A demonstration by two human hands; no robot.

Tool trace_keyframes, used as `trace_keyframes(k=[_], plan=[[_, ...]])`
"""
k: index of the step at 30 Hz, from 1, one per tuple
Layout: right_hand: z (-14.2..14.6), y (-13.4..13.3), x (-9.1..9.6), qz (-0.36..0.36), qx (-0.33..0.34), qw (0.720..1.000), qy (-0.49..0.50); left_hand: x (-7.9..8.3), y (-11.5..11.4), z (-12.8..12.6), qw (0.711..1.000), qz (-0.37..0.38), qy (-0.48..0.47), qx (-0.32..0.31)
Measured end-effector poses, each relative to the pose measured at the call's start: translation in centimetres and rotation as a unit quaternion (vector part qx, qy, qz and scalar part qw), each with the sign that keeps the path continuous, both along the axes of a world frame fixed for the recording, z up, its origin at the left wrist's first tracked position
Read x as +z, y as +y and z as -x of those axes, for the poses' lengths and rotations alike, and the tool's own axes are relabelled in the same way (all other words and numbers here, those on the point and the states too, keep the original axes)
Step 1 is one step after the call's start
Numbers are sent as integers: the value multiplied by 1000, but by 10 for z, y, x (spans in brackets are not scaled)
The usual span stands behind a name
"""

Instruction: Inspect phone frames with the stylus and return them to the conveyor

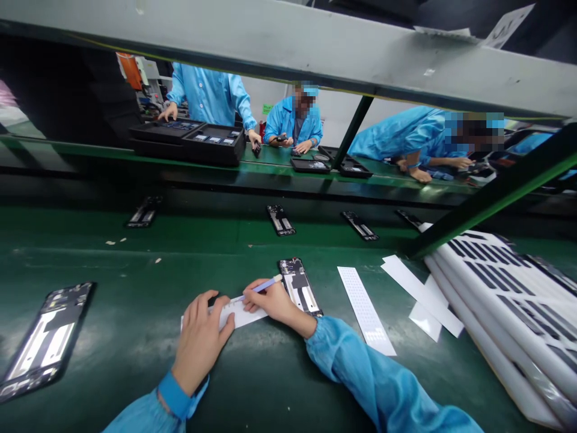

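Head view: pinching lavender pen-like tool (267, 284) between closed right-hand fingers (258, 298) over white strip (247, 317); steadying strip on worktop (252, 379) with loosely spread left-hand fingers (218, 308)

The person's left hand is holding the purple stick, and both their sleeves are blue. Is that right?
Not quite. The head view shows the purple stick in the right hand; the left hand rests on the white strip. Both sleeves are blue, as you said.
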State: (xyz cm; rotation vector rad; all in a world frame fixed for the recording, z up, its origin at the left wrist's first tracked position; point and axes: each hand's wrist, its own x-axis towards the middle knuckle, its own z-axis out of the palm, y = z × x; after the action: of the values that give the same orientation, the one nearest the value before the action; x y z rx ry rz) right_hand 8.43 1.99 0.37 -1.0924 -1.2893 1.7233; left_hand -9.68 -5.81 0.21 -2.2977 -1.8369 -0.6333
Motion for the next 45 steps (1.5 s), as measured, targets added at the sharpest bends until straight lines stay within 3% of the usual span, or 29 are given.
trace_keyframes(k=[5,9,13,16,21,26,45], plan=[[-16,-5,16,-28,-21,999,28,4,1,3,1000,-8,-1,-9],[-74,-18,35,-82,-73,994,23,6,-5,-6,997,-53,-21,-45],[-142,-39,32,-72,-134,988,-30,4,-20,-49,979,-36,-84,-181],[-167,-52,19,-59,-140,987,-51,3,-29,-90,963,18,-89,-252],[-163,-58,8,-44,-103,993,-45,2,-21,-122,967,35,-61,-244],[-163,-58,6,-35,-104,993,-46,-3,-13,-119,964,21,-11,-264],[-166,-60,4,-34,-110,991,-60,1,-14,-123,966,12,-4,-259]])
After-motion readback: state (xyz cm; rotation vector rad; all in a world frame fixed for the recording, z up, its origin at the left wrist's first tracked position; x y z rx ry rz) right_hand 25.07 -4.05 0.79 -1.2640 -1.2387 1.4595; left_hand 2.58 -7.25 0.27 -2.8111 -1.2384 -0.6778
